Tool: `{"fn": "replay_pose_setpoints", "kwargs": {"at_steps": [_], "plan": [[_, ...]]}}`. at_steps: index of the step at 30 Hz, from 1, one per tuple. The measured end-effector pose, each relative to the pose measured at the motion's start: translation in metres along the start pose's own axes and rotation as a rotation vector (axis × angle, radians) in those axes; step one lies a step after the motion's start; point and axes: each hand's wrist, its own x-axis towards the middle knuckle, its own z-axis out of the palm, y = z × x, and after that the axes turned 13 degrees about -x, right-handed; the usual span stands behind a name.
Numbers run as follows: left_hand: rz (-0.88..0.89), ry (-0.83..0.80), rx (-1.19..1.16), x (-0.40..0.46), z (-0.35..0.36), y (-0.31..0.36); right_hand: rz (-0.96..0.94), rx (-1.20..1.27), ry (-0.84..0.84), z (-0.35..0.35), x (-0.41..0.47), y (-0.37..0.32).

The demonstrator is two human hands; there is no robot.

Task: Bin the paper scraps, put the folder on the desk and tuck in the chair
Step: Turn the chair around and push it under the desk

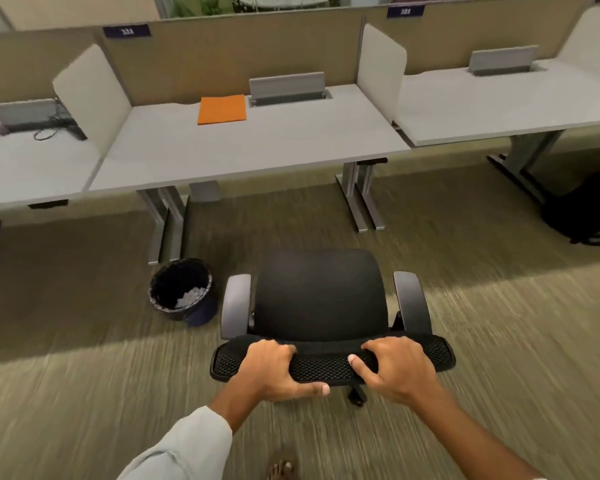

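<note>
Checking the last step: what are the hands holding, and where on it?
Both the left hand and right hand grip the chair by the top edge of its mesh backrest.

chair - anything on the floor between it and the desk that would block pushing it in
Nothing visible blocks it. Both hands, left hand and right hand, grip the chair by its backrest, and bare carpet lies ahead to the desk. The bin stands off to the chair's left, near a desk leg.

We count one black chair (321, 296) with two armrests (235, 306), two hands, left (278, 370) and right (394, 370), on its backrest, one bin (182, 289) holding paper scraps (189, 296), one orange folder (222, 109) near the desk's (243, 150) back edge, and three desks in all
</note>
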Motion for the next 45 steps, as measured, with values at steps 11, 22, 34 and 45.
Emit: {"fn": "replay_pose_setpoints", "kwargs": {"at_steps": [11, 22, 34, 45], "plan": [[-0.115, 0.204, 0.007, -0.001, -0.002, 0.005, -0.041, -0.02, 0.024, -0.008, 0.029, 0.013], [-0.187, 0.15, -0.044, 0.028, -0.021, -0.006, -0.101, -0.027, 0.024, -0.004, 0.077, 0.02], [-0.214, 0.147, -0.024, 0.093, -0.057, -0.041, -0.076, -0.022, 0.076, -0.008, 0.16, 0.022], [-0.226, 0.076, 0.008, 0.154, -0.105, -0.14, -0.049, -0.005, 0.048, -0.014, 0.254, -0.023]]}}
